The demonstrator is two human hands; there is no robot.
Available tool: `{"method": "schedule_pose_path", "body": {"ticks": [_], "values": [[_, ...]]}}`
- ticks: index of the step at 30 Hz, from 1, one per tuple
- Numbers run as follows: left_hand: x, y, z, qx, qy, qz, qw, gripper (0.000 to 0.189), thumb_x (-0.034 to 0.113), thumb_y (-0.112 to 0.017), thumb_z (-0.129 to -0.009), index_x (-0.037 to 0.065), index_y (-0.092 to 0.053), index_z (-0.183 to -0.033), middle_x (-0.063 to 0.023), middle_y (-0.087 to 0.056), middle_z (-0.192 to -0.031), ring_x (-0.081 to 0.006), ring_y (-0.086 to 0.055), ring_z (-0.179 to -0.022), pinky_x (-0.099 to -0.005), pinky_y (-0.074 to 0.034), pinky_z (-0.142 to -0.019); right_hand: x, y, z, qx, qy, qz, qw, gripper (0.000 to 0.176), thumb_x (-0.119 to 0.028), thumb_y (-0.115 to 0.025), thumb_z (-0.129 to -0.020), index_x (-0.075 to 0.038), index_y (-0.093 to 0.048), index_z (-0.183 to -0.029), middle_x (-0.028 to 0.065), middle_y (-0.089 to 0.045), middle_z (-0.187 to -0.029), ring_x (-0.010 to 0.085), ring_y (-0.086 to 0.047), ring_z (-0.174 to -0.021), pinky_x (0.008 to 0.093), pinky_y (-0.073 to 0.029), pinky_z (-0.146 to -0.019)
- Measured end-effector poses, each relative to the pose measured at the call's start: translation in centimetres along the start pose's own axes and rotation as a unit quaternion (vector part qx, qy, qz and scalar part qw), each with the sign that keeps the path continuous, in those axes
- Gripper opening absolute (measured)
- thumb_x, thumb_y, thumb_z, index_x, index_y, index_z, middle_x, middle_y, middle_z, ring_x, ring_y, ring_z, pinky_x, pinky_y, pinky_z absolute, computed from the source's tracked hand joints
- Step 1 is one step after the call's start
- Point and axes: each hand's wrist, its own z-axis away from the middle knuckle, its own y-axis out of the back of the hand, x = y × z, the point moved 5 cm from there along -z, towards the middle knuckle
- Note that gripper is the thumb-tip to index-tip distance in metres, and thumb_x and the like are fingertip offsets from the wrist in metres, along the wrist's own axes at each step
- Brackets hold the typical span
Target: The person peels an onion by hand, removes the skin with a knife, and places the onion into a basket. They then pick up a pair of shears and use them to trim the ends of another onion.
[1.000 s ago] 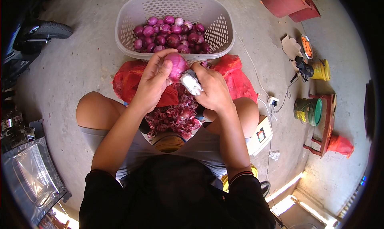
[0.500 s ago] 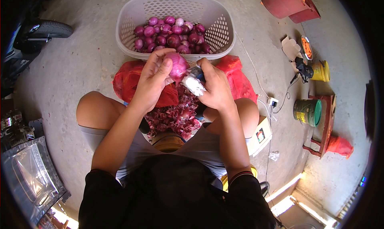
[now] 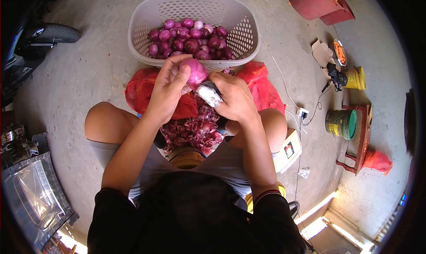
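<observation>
Just above the view's centre, toward 12 o'clock, the left hand (image 3: 171,92) grips a red onion (image 3: 195,72). The fingers wrap over its top and the thumb presses on its near side, so much of the bulb is hidden. Close at the onion's 4 o'clock, the right hand (image 3: 236,99) is clenched, and its white-wrapped thumb (image 3: 207,95) touches the onion's underside. A dark object (image 3: 213,85) peeks out of that fist; whether it carries a blade cannot be made out. Beyond the hands, at 12 o'clock, stands a white plastic basket (image 3: 248,29) with purple peeled onions (image 3: 188,41) heaped inside. Red mesh bags (image 3: 137,92) lie beneath the hands, partly covered by them. Onion skins (image 3: 195,130) are piled between the knees at 6 o'clock of the hands, their near edge hidden behind the person's clothing.
</observation>
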Motion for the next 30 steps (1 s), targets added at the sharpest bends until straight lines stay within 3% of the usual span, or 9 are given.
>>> {"method": "schedule_pose_path", "body": {"ticks": [2, 8, 11, 15, 18, 21, 24, 27, 30], "values": [[0.1, -0.1, 0.0, 0.008, 0.011, 0.007, 1.0, 0.035, 0.032, -0.052, -0.095, 0.01, -0.047, -0.122, -0.0012, -0.056, -0.11, -0.0097, -0.055, -0.098, -0.0283, -0.047, -0.083, 0.2, 0.0, 0.2, 0.013, -0.008, -0.032, 0.999, 0.033, -0.017, -0.064, -0.068, -0.004, -0.052, -0.096, 0.0176, -0.06, -0.083, 0.039, -0.06, -0.078, 0.0465, -0.046, -0.064], [0.4, -0.5, -0.2, -0.033, 0.06, 0.205, 0.976, 0.037, 0.034, -0.04, -0.099, 0.009, -0.045, -0.126, -0.0084, -0.055, -0.118, -0.0228, -0.055, -0.111, -0.0402, -0.045, -0.093, 1.2, 0.6, 0.5, 0.042, -0.076, -0.093, 0.992, 0.032, -0.016, -0.064, -0.07, -0.003, -0.052, -0.096, 0.0199, -0.061, -0.076, 0.0394, -0.061, -0.074, 0.0453, -0.047, -0.063], [0.4, -0.5, -0.1, -0.055, 0.057, 0.185, 0.979, 0.05, 0.042, -0.03, -0.1, 0.007, -0.038, -0.134, -0.0132, -0.049, -0.131, -0.0277, -0.048, -0.123, -0.0428, -0.038, -0.101, 1.2, 0.4, 0.6, 0.026, -0.101, -0.106, 0.989, 0.028, -0.016, -0.065, -0.074, -0.003, -0.053, -0.096, 0.0184, -0.06, -0.076, 0.0373, -0.06, -0.073, 0.0406, -0.046, -0.063], [0.2, -0.6, 0.0, -0.049, 0.063, 0.188, 0.979, 0.049, 0.04, -0.031, -0.1, 0.006, -0.038, -0.134, -0.0136, -0.049, -0.132, -0.0258, -0.047, -0.123, -0.041, -0.036, -0.104, 0.6, -0.1, 0.5, 0.013, -0.105, -0.134, 0.985, 0.032, -0.018, -0.065, -0.078, -0.002, -0.053, -0.102, 0.0194, -0.06, -0.081, 0.0381, -0.061, -0.078, 0.039, -0.047, -0.067], [0.2, -0.7, 0.1, -0.05, 0.044, 0.167, 0.984, 0.048, 0.039, -0.032, -0.1, 0.005, -0.038, -0.134, -0.0143, -0.048, -0.132, -0.0241, -0.046, -0.123, -0.0394, -0.035, -0.105, 0.3, -0.5, 0.4, 0.035, -0.082, -0.143, 0.986, 0.039, -0.017, -0.063, -0.073, -0.001, -0.051, -0.108, 0.022, -0.061, -0.076, 0.0412, -0.061, -0.078, 0.0464, -0.047, -0.066], [0.3, -0.9, 0.1, -0.062, 0.021, 0.153, 0.986, 0.047, 0.038, -0.033, -0.1, 0.005, -0.038, -0.134, -0.0146, -0.048, -0.132, -0.0228, -0.046, -0.123, -0.0384, -0.034, -0.105, 0.3, -0.6, 0.3, 0.032, -0.086, -0.145, 0.985, 0.04, -0.017, -0.062, -0.074, -0.001, -0.05, -0.109, 0.0233, -0.061, -0.077, 0.042, -0.061, -0.08, 0.0479, -0.046, -0.066], [0.3, -0.9, 0.1, -0.061, 0.012, 0.15, 0.987, 0.047, 0.038, -0.035, -0.099, 0.006, -0.037, -0.134, -0.0145, -0.048, -0.132, -0.0225, -0.046, -0.122, -0.0383, -0.035, -0.104, 0.4, -0.8, 0.4, -0.008, -0.103, -0.114, 0.988, 0.042, -0.017, -0.06, -0.079, 0.001, -0.05, -0.116, 0.0245, -0.061, -0.089, 0.0412, -0.061, -0.087, 0.0421, -0.047, -0.074], [0.2, -1.0, 0.1, -0.052, 0.01, 0.147, 0.988, 0.047, 0.038, -0.036, -0.099, 0.007, -0.037, -0.134, -0.0138, -0.047, -0.132, -0.0225, -0.046, -0.122, -0.0387, -0.035, -0.104, 0.4, -1.0, 0.5, 0.003, -0.09, -0.088, 0.992, 0.043, -0.016, -0.06, -0.078, 0.001, -0.049, -0.116, 0.0248, -0.061, -0.088, 0.0419, -0.061, -0.086, 0.0424, -0.048, -0.073], [0.1, -1.0, 0.1, -0.056, 0.004, 0.145, 0.988, 0.048, 0.039, -0.038, -0.098, 0.007, -0.036, -0.134, -0.0125, -0.047, -0.132, -0.0225, -0.045, -0.122, -0.0392, -0.036, -0.103, 0.5, -0.9, 0.3, 0.041, -0.087, -0.092, 0.991, 0.04, -0.017, -0.062, -0.074, -0.001, -0.049, -0.108, 0.0243, -0.06, -0.075, 0.0434, -0.06, -0.077, 0.0494, -0.046, -0.064]]}}
